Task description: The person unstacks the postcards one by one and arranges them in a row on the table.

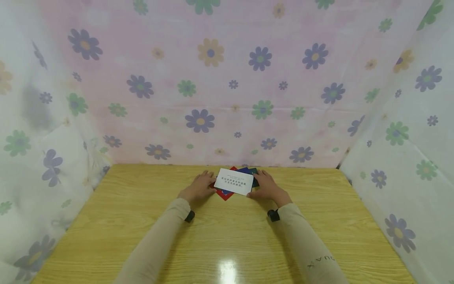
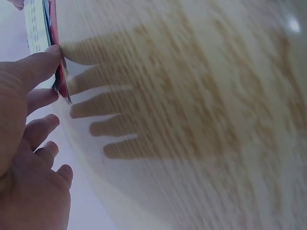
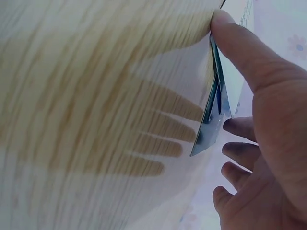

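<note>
A white card (image 1: 234,180) with printed dark text lies on top of a fanned stack near the table's far edge. Corners of a red card (image 1: 225,196), a blue card (image 1: 244,170) and a dark green card (image 1: 255,183) stick out beneath it; the rest of them is covered. At the stack's left end my left hand (image 1: 199,187) holds the edges between thumb and index finger, other fingers apart. Opposite it, my right hand (image 1: 267,188) holds the right end, its thumb (image 3: 235,36) on the white card's near edge and its index finger by the far corner.
The wood-grain table (image 1: 220,232) spreads in front of the stack. Flower-patterned cloth (image 1: 234,98) rises behind the table and along both sides. A black wrist strap (image 1: 190,216) shows below the left sleeve, another black strap (image 1: 273,215) by the right.
</note>
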Motion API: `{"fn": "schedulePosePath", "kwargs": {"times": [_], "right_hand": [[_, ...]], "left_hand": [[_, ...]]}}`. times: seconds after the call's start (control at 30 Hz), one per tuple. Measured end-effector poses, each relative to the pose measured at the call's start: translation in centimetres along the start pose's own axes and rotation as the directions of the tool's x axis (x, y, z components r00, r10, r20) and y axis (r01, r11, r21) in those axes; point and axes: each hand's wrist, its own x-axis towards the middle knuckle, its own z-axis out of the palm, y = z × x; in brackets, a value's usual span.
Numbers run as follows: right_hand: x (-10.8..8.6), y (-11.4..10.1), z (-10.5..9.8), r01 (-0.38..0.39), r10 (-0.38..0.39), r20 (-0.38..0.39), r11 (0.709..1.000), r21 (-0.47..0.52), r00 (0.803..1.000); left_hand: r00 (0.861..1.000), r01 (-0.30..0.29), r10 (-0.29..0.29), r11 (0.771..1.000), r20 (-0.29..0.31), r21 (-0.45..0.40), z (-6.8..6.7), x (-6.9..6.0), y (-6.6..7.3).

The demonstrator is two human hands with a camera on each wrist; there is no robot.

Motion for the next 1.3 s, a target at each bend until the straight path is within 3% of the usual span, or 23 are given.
{"fn": "schedulePosePath", "kwargs": {"times": [0.23,0.47,0.63,1.1,1.3], "right_hand": [[0.4,0.0,0.1,0.011,-0.011,-0.009,1.0,-0.002,1.0],[0.3,0.1,-0.1,0.036,-0.035,-0.05,0.999,0.006,0.998],[0.3,0.2,-0.1,0.037,-0.037,-0.054,0.999,-0.009,0.998],[0.2,0.3,0.2,0.046,-0.047,-0.035,0.999,-0.013,0.998],[0.1,0.4,0.0,0.067,-0.067,-0.042,0.998,-0.004,0.997]], "left_hand": [[0.999,0.01,-0.012,0.998,-0.035,-0.062,0.3,0.3,-0.2],[0.989,-0.069,0.055,0.993,-0.139,-0.097,0.5,0.5,-0.5],[0.981,-0.076,0.054,0.991,-0.184,-0.114,0.5,0.6,-0.7],[0.985,-0.068,0.031,0.973,-0.168,-0.221,0.3,0.0,-1.0],[0.992,-0.072,0.04,0.955,-0.117,-0.288,0.6,-0.3,-1.2]]}}
